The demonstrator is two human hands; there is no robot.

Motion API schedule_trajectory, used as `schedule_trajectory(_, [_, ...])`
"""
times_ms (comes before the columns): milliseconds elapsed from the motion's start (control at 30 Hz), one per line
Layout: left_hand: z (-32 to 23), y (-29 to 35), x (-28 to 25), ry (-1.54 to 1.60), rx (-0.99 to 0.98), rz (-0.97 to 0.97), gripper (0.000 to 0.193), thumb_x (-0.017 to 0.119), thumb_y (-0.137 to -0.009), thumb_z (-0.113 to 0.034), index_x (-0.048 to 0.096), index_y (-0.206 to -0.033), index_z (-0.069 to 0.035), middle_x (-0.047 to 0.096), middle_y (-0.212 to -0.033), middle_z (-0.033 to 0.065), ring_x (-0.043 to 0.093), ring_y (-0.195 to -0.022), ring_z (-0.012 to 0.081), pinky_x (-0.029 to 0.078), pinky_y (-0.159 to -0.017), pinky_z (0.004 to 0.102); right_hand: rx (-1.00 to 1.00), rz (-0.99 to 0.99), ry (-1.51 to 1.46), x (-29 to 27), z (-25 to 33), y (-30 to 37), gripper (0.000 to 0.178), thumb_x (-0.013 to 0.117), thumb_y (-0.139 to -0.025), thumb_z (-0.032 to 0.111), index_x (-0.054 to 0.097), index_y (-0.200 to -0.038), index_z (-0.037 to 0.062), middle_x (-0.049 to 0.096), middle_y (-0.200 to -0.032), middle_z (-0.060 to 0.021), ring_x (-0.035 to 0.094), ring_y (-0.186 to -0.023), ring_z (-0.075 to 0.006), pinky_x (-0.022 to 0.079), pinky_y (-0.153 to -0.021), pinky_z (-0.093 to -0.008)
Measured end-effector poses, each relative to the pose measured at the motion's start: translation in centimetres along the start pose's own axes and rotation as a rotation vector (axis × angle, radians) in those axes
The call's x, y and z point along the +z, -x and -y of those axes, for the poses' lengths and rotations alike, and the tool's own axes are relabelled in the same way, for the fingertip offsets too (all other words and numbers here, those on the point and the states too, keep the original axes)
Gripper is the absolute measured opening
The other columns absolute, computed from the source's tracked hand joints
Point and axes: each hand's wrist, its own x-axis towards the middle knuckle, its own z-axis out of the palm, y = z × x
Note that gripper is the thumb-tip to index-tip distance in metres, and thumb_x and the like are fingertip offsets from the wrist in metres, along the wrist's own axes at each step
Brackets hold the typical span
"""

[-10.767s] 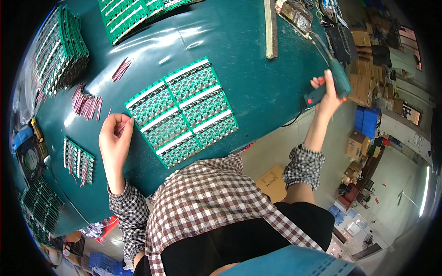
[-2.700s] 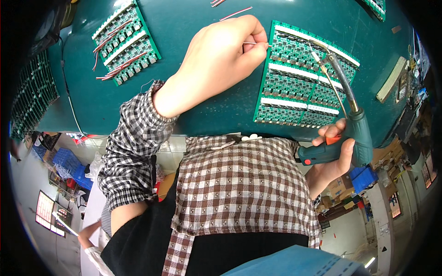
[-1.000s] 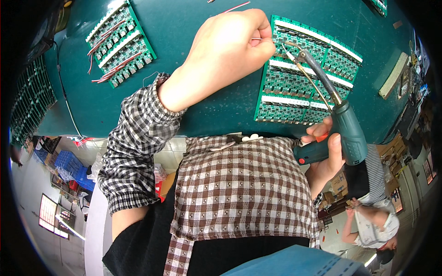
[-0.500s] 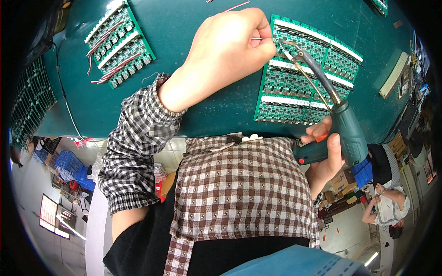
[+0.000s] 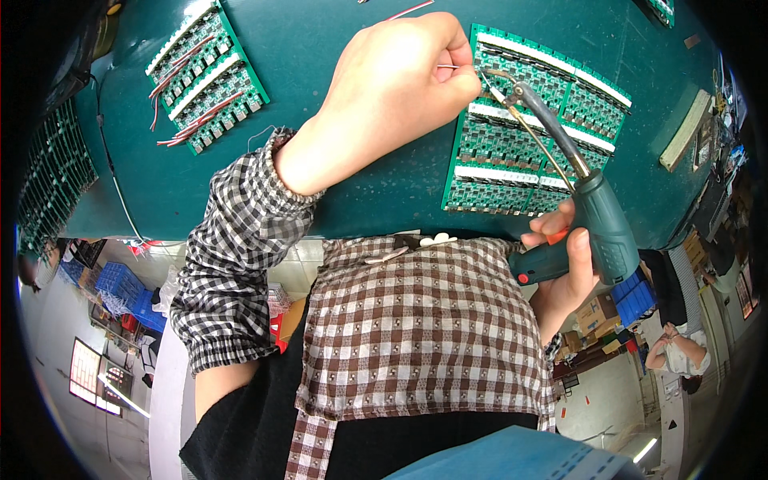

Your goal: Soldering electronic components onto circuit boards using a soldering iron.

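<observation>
My right hand (image 5: 566, 268) grips a green soldering gun (image 5: 606, 228) with a trigger handle. Its bent metal tube and thin solder feed reach up and left to the upper left part of a green circuit board panel (image 5: 512, 144). White strips run across that panel in rows. Pinched between the thumb and fingers of my left hand (image 5: 408, 76) is a thin wire (image 5: 447, 66), its end beside the soldering tip at the panel's left edge. The closed fingers hide part of the wire.
At the upper left lies a second circuit board panel (image 5: 210, 80) with red and white wires on it. A loose wire (image 5: 410, 10) lies beyond my left hand. Wooden strips (image 5: 685, 132) lie at the table's right. Another person (image 5: 680, 352) stands in the background.
The soldering gun has shifted slightly, its tip moving a little left and up toward the left fingers. My left hand stays in place. The background person has moved.
</observation>
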Motion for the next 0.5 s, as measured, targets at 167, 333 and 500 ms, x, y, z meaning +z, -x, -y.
schedule_trajectory(167, [0.0, -0.02, -0.04, -0.004, 0.003, -0.001, 0.013, 0.065, -0.067, -0.014, 0.06, -0.073, -0.004, 0.059, -0.063, 0.0079, 0.061, -0.06, 0.0224, 0.049, -0.056, 0.034, -0.014, 0.02, -0.004, -0.11, -0.17, -0.1, 0.042, 0.062, -0.082, 0.027, 0.053, -0.104, -0.0086, 0.057, -0.072, -0.012, 0.061, -0.067, -0.0206, 0.056, -0.053, -0.0272])
schedule_trajectory(333, [0.08, -0.07, -0.04, 0.001, 0.0, -0.01, 0.013, 0.065, -0.067, -0.014, 0.06, -0.073, -0.004, 0.059, -0.062, 0.0077, 0.061, -0.06, 0.0225, 0.049, -0.056, 0.0342, 0.0, 0.012, -0.002, 0.15, -0.02, -0.2, 0.042, 0.062, -0.083, 0.027, 0.053, -0.103, -0.009, 0.057, -0.072, -0.0119, 0.061, -0.067, -0.0208, 0.056, -0.053, -0.0275])
schedule_trajectory(500, [0.03, -0.01, 0.08, -0.007, 0.011, -0.018, 0.012, 0.065, -0.067, -0.014, 0.06, -0.073, -0.004, 0.059, -0.062, 0.0076, 0.061, -0.06, 0.0225, 0.048, -0.055, 0.0342, -0.002, 0.003, 0.005, 0.12, -0.02, -0.09, 0.042, 0.061, -0.083, 0.027, 0.053, -0.103, -0.0093, 0.057, -0.071, -0.0118, 0.061, -0.067, -0.0209, 0.056, -0.054, -0.0277])
